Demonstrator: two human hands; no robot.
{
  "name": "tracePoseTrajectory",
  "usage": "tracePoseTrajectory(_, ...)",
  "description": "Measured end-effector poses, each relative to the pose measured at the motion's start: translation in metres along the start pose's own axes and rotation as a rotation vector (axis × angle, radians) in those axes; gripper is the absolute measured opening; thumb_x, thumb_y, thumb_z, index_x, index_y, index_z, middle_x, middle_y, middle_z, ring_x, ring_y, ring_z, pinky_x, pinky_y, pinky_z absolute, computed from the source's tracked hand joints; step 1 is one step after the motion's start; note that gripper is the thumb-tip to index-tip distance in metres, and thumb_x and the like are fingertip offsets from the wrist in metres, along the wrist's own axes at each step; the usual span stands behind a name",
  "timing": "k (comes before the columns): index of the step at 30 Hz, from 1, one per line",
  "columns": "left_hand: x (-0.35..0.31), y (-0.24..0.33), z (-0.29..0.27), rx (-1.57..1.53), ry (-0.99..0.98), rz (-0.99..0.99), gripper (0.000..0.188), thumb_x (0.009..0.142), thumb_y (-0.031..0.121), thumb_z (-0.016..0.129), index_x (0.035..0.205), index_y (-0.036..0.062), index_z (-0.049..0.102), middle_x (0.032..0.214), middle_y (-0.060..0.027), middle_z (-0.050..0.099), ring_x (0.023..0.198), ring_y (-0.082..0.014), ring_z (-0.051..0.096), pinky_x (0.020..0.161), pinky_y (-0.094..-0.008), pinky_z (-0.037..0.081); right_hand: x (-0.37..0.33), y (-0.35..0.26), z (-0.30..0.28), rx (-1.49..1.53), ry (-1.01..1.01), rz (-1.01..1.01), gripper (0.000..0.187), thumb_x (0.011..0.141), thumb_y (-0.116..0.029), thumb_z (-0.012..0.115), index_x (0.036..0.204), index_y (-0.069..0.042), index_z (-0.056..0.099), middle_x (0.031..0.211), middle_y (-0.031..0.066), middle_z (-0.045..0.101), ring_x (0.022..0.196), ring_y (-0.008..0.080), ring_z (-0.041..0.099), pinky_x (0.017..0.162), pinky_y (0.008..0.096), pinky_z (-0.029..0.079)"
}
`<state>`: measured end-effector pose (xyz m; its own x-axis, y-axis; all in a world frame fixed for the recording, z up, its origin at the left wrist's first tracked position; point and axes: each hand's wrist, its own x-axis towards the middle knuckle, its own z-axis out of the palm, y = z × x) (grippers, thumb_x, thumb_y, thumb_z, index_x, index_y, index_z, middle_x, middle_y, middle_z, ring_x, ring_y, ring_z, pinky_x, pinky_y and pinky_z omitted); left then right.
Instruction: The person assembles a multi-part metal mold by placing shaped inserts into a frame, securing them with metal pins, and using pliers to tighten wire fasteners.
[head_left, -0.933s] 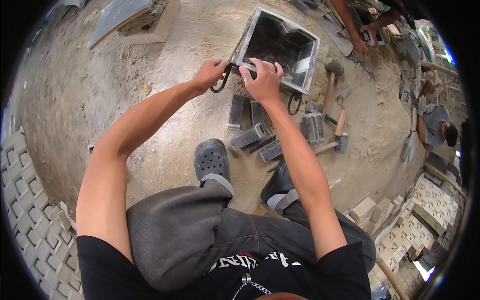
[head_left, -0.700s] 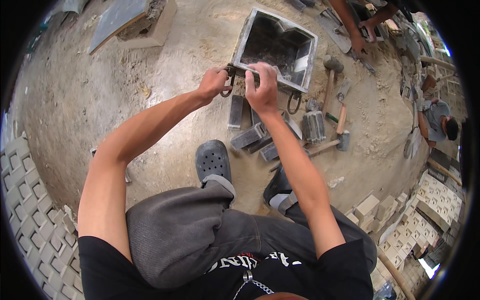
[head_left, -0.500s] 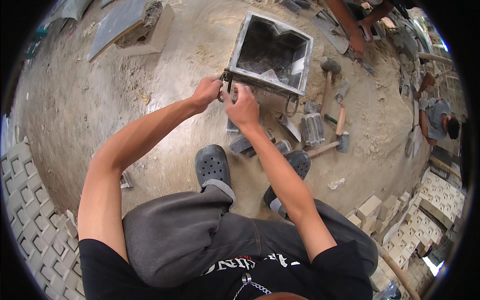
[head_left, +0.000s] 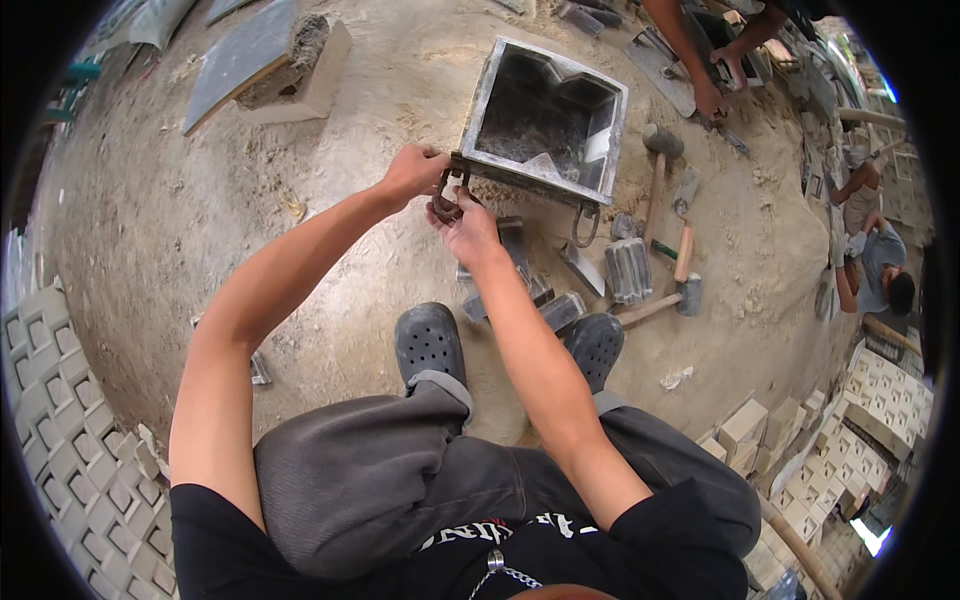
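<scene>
A metal mould box [head_left: 478, 105] with an open top and angular inner walls stands on the sandy floor ahead of me. At its near left corner hangs a rusty metal loop [head_left: 440, 205]. My left hand [head_left: 414, 172] is closed, its fingertips pinching at the loop's upper end beside the box corner. My right hand [head_left: 468, 228] is curled palm up round the loop's lower part. Another metal loop [head_left: 585, 226] hangs at the box's near right corner. Part of the loop's fastening is hidden behind my fingers.
Right of the box lie a mallet [head_left: 657, 165], a hammer [head_left: 686, 294] and a ridged metal block [head_left: 627, 270]. More metal blocks [head_left: 562, 312] lie before my shoes. A co-worker's hands [head_left: 712, 100] work at the upper right. A slab-topped block [head_left: 318, 85] stands upper left.
My right hand has turned palm up and moved slightly down and left, taking hold of the loop. The loop has swung out from the box corner. My left hand has shifted up toward the corner.
</scene>
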<state>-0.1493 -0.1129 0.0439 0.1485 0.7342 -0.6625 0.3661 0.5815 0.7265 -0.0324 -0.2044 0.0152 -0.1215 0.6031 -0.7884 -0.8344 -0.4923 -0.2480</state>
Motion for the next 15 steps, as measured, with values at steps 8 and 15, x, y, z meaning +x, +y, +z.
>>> tracePoseTrajectory(8, 0.003, 0.009, -0.011, -0.054, -0.116, -0.104, 0.019, 0.090, 0.007, 0.066, 0.107, -0.0009, 0.065, 0.080, -0.0033, 0.062, 0.070, -0.0133, 0.060, 0.065, -0.0319, 0.056, -0.045, -0.001, 0.044, -1.703, 0.344, -0.732, 0.047, 0.091, -0.038, 0.064, 0.103, 0.007, 0.057, 0.099, 0.0292, 0.064, 0.096, 0.0442, 0.065, 0.081, 0.0495, 0.053)
tracePoseTrajectory(15, 0.000, 0.026, -0.029, 0.011, -0.288, -0.141, 0.027, 0.092, 0.016, 0.064, 0.112, -0.0020, 0.065, 0.104, -0.0137, 0.071, 0.096, -0.0216, 0.069, 0.082, -0.0351, 0.056, -0.029, -0.007, 0.050, -1.810, 0.330, -0.681, 0.040, 0.089, -0.031, 0.064, 0.091, 0.010, 0.062, 0.088, 0.0287, 0.068, 0.085, 0.0433, 0.069, 0.076, 0.0496, 0.056)
